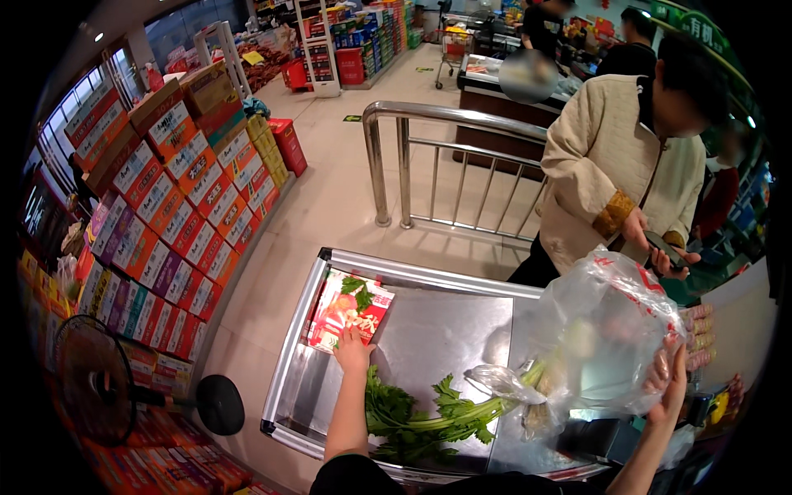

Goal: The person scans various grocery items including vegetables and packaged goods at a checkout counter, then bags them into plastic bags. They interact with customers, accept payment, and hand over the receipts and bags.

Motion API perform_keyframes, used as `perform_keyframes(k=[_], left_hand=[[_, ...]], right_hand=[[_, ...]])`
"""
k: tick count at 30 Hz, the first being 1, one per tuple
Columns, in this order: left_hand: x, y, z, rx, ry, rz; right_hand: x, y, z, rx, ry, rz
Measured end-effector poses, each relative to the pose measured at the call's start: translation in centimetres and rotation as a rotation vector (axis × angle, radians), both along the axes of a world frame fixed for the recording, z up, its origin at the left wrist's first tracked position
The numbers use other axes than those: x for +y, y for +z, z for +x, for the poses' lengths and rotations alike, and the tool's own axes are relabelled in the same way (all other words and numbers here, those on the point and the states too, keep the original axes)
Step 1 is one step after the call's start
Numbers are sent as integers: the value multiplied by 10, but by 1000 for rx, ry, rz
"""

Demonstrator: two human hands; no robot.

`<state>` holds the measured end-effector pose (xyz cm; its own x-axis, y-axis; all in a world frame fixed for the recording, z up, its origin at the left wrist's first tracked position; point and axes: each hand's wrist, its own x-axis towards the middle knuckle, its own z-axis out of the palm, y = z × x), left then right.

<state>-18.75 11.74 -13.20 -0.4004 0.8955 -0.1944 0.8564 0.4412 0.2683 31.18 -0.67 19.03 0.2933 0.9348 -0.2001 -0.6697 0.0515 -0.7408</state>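
Head view, left to right: my left hand [353, 351] lies with fingers spread flat on the red packet [350, 307] at the steel counter [445, 330] far-left corner; celery [429, 417] lies unbagged mid-counter; my right hand [670, 375] pinches the plastic bag [606, 334] open. Bagging looks barely begun. Raised rims hem the counter; bare steel between.

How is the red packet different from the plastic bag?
The red packet lies flat on the steel counter; the plastic bag is held up in the air. The packet is solid red with a picture; the bag is see-through. The left hand only touches the packet's edge, while the right hand grips the bag. Both are at the same counter, near the celery.
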Motion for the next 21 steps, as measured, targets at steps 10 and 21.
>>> perform_keyframes(k=[10, 21], left_hand=[[8, 41, 12, -71, -205, -246], [75, 32, 25, -102, -251, -510]], right_hand=[[7, -10, -11, 26, 48, -116], [-2, -16, -10, 10, 72, -98]])
